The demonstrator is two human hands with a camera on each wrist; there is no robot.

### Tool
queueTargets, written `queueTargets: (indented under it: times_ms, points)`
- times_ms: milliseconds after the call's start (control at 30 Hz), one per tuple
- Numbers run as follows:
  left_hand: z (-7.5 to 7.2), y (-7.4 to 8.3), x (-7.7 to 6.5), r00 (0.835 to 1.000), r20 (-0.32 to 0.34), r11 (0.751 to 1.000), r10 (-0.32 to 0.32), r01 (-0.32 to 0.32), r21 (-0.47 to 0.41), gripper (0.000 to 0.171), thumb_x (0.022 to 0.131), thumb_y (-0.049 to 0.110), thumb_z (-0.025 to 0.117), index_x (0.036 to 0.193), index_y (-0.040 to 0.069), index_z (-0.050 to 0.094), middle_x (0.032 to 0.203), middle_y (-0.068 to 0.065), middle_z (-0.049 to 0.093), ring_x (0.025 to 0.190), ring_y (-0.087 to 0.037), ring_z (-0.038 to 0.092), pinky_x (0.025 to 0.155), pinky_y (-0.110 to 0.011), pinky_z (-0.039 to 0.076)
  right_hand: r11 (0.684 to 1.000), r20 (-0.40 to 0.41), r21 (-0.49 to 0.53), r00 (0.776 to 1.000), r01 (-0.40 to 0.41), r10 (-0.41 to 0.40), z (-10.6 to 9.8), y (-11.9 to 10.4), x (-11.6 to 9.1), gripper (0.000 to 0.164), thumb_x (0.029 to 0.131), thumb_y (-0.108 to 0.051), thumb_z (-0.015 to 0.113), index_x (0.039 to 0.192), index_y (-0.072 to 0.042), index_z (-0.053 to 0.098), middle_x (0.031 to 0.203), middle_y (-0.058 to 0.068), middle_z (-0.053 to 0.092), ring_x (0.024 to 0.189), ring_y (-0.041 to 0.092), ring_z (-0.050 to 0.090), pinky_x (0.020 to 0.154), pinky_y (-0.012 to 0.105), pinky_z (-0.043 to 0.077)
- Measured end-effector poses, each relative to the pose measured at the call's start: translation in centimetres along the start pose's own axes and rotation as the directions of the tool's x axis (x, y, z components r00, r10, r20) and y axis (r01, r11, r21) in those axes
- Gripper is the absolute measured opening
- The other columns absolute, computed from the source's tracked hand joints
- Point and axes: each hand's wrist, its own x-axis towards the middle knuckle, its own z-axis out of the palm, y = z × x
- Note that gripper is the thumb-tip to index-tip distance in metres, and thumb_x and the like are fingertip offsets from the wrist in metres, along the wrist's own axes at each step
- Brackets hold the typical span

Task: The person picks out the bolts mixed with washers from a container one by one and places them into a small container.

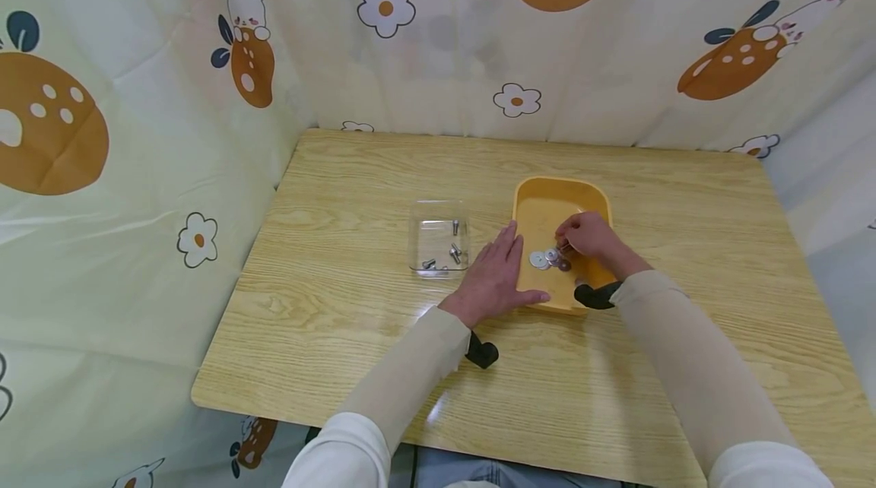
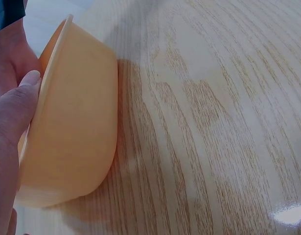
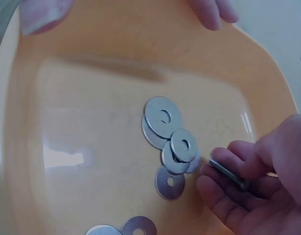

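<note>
An orange-yellow plastic basin (image 1: 547,203) stands on the table, with several flat metal washers (image 3: 162,117) overlapping on its floor. My right hand (image 1: 590,236) reaches into it. In the right wrist view, its fingers hold a small metal screw (image 3: 228,174) beside the washers. On the basin's left side rests my left hand (image 1: 491,279), fingers extended along the rim and thumb stretched over the near edge. The left wrist view shows that thumb (image 2: 23,98) against the rim, above the basin's outer wall (image 2: 81,112).
Left of the basin, a clear plastic box (image 1: 419,241) contains several metal screws (image 1: 455,252). Both stand on a wood-grain table (image 1: 328,336). A patterned curtain (image 1: 438,55) hangs behind the table and along its left side.
</note>
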Motion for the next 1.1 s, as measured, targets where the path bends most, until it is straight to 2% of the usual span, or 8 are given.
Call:
queueTargets:
  times_ms: [133, 467, 633, 733, 967, 1100]
  points:
    - [-0.07, 0.05, 0.01, 1.000, 0.001, 1.000, -0.004, 0.004, -0.002, 0.108, 0.085, 0.076, 0.051, 0.159, 0.005, 0.016, 0.169, -0.009, 0.000, 0.156, -0.019, 0.004, 0.125, -0.034, 0.018, 1.000, 0.040, 0.012, 0.999, -0.029, 0.028, -0.30, 0.06, -0.14, 0.029, 0.100, -0.008, 0.053, 0.122, 0.010, 0.058, 0.111, 0.026, 0.063, 0.091, 0.032, 0.061, 0.086, 0.037, 0.055]
    - [-0.13, 0.19, 0.18, 1.000, 0.011, 1.000, -0.014, 0.014, 0.006, 0.109, 0.085, 0.077, 0.052, 0.159, 0.006, 0.015, 0.169, -0.008, 0.001, 0.156, -0.019, 0.005, 0.126, -0.034, 0.017, 0.999, 0.053, 0.026, 0.998, -0.035, 0.034, -0.59, -0.14, -0.69, 0.029, 0.103, -0.009, 0.050, 0.126, 0.008, 0.054, 0.115, 0.027, 0.063, 0.093, 0.032, 0.061, 0.096, 0.042, 0.053]
    - [-0.08, 0.23, 0.21, 1.000, 0.010, 1.000, -0.013, 0.013, 0.009, 0.109, 0.084, 0.077, 0.052, 0.159, 0.006, 0.015, 0.169, -0.008, 0.001, 0.156, -0.018, 0.006, 0.125, -0.034, 0.018, 0.997, 0.051, 0.067, 0.998, -0.049, 0.045, -0.46, -0.36, -0.50, 0.030, 0.106, -0.012, 0.044, 0.128, 0.008, 0.051, 0.109, 0.024, 0.065, 0.081, 0.023, 0.067, 0.088, 0.037, 0.058]
    - [-0.11, 0.22, 0.19, 1.000, 0.012, 1.000, -0.015, 0.014, 0.009, 0.109, 0.085, 0.077, 0.052, 0.159, 0.006, 0.015, 0.169, -0.008, 0.001, 0.156, -0.018, 0.006, 0.125, -0.034, 0.019, 0.995, 0.055, 0.092, 0.998, -0.037, 0.032, -0.36, -0.33, -0.28, 0.031, 0.106, -0.010, 0.043, 0.129, 0.010, 0.049, 0.108, 0.027, 0.066, 0.078, 0.022, 0.070, 0.082, 0.035, 0.060]
    - [-0.22, 0.20, 0.19, 0.999, 0.022, 1.000, -0.024, 0.024, 0.001, 0.109, 0.085, 0.077, 0.052, 0.159, 0.007, 0.015, 0.169, -0.007, -0.001, 0.156, -0.017, 0.004, 0.126, -0.033, 0.017, 0.994, 0.065, 0.101, 0.997, -0.038, 0.032, -0.50, -0.10, -0.52, 0.032, 0.106, -0.010, 0.043, 0.133, 0.007, 0.044, 0.118, 0.027, 0.066, 0.089, 0.029, 0.069, 0.093, 0.040, 0.056]
    - [-0.16, 0.19, 0.29, 0.999, 0.025, 1.000, -0.024, 0.024, 0.004, 0.109, 0.085, 0.077, 0.051, 0.159, 0.007, 0.014, 0.169, -0.007, -0.001, 0.156, -0.017, 0.004, 0.126, -0.033, 0.017, 0.993, 0.088, 0.112, 0.996, -0.040, 0.030, -0.64, 0.02, -0.64, 0.036, 0.105, -0.012, 0.046, 0.134, 0.008, 0.044, 0.121, 0.028, 0.065, 0.087, 0.029, 0.065, 0.090, 0.036, 0.055]
